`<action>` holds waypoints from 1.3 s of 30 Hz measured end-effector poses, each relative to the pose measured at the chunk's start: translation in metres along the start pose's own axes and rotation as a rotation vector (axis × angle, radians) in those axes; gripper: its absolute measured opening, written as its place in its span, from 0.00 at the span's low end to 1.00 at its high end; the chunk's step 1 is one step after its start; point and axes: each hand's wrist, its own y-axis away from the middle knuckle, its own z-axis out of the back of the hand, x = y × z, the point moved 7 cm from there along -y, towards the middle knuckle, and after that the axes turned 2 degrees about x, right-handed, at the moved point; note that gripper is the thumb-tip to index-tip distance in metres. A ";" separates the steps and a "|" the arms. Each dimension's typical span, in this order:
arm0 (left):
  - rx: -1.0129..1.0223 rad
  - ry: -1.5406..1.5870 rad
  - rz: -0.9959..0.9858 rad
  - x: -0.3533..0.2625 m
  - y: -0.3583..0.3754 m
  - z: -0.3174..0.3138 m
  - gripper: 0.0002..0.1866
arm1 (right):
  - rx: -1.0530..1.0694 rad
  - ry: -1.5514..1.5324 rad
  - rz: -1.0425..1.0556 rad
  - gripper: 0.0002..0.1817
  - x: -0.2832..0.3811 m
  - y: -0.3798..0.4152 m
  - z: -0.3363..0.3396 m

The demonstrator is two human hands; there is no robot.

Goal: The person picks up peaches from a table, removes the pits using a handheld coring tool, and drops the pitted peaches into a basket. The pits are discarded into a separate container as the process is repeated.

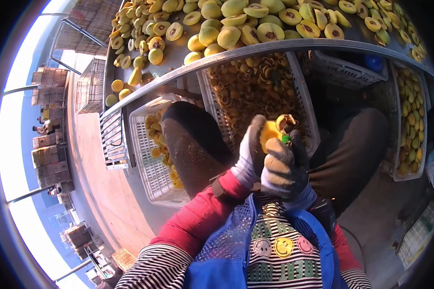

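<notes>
My left hand (250, 147), in a dirty light glove, is wrapped round a yellow fruit half (270, 133) held above my lap. Close against it is my right hand (283, 166), gloved too, with its fingers curled round a small tool with a green part (286, 138); most of the tool is hidden in the glove. A curled piece of fruit core (287, 123), dark in the middle, stands out at the top of the fruit half. Below and beyond the hands is a crate (216, 103) full of brownish cored-out scraps.
Ahead, a metal table (178, 53) with a raised rim bears many halved yellow-green fruits (270, 32). A white crate (152, 180) with yellow pieces stands by my left knee. At far right is another crate (398, 164) of fruit. Stacked crates (50, 154) line the left.
</notes>
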 end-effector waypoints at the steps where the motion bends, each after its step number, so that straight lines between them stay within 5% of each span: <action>1: 0.047 0.010 -0.008 -0.007 -0.010 0.005 0.24 | -0.014 -0.068 0.034 0.21 0.009 0.006 0.008; 4: -0.127 -0.114 -0.211 -0.047 -0.013 0.025 0.30 | -0.236 -0.073 0.077 0.20 0.031 0.024 0.056; 6: -0.032 -0.359 -0.300 -0.090 0.008 0.032 0.28 | -0.381 0.129 0.044 0.23 0.037 0.029 0.065; 7: -0.094 -0.364 -0.557 -0.122 0.022 0.045 0.28 | -0.368 0.127 0.043 0.23 0.036 0.028 0.063; 9: -0.370 -0.488 -0.734 -0.186 0.055 0.088 0.27 | -0.487 0.051 0.095 0.21 0.038 0.030 0.064; 10: -0.377 -0.797 -0.793 -0.221 0.058 0.123 0.25 | -0.587 0.181 0.144 0.20 0.042 0.032 0.057; 12: -0.770 -1.651 -0.884 -0.266 0.060 0.140 0.22 | -0.720 0.325 0.189 0.20 0.047 0.034 0.055; 14: -0.785 -2.007 -0.717 -0.268 0.049 0.142 0.21 | -0.737 0.358 0.157 0.20 0.045 0.026 0.050; 15: -0.675 -1.718 -0.929 -0.266 0.046 0.100 0.21 | -0.773 0.392 0.121 0.20 0.042 0.025 0.052; 17: -0.511 -1.602 -0.924 -0.268 0.011 0.049 0.18 | -0.768 0.394 0.083 0.20 0.040 0.021 0.056; 20: -0.540 -2.077 -0.448 -0.276 -0.086 0.026 0.31 | -0.757 0.381 0.055 0.21 0.042 0.022 0.062; 21: -0.326 -2.305 -0.335 -0.272 -0.145 0.050 0.30 | -0.823 0.429 0.098 0.21 0.048 0.026 0.064; 24: 0.027 -2.162 -0.061 -0.274 -0.176 0.033 0.24 | -0.921 0.473 0.207 0.20 0.063 0.037 0.071; 25: 0.132 -1.962 -0.151 -0.285 -0.217 0.084 0.26 | -0.947 0.473 0.262 0.20 0.069 0.040 0.076; 26: 0.118 -2.445 -0.331 -0.281 -0.186 0.049 0.29 | -0.948 0.461 0.269 0.20 0.072 0.042 0.080; 27: 0.007 -2.457 -0.294 -0.285 -0.170 0.041 0.29 | -0.971 0.401 0.258 0.21 0.074 0.046 0.086; 28: -0.108 -2.466 -0.257 -0.288 -0.160 0.040 0.29 | -0.992 0.342 0.245 0.21 0.074 0.048 0.090; 30: -0.252 -2.244 -0.569 -0.300 -0.146 0.054 0.26 | -0.931 0.335 0.192 0.22 0.072 0.043 0.083; 32: -0.083 -1.295 -0.356 -0.281 -0.122 0.048 0.21 | -0.871 0.328 0.161 0.22 0.069 0.034 0.063; 34: 0.134 -0.857 -0.378 -0.232 -0.064 0.000 0.16 | -0.638 0.704 0.143 0.23 0.057 0.003 0.010; 36: 0.393 -1.685 -1.178 -0.188 -0.023 -0.006 0.23 | -0.636 0.764 0.134 0.22 0.048 -0.013 -0.015; 38: 0.351 -0.432 -0.231 -0.131 -0.013 -0.040 0.32 | -0.677 1.018 0.053 0.19 0.046 -0.031 -0.030; 39: 0.340 -0.334 -0.159 -0.117 -0.007 -0.036 0.35 | -0.704 1.068 0.192 0.15 0.054 -0.032 -0.013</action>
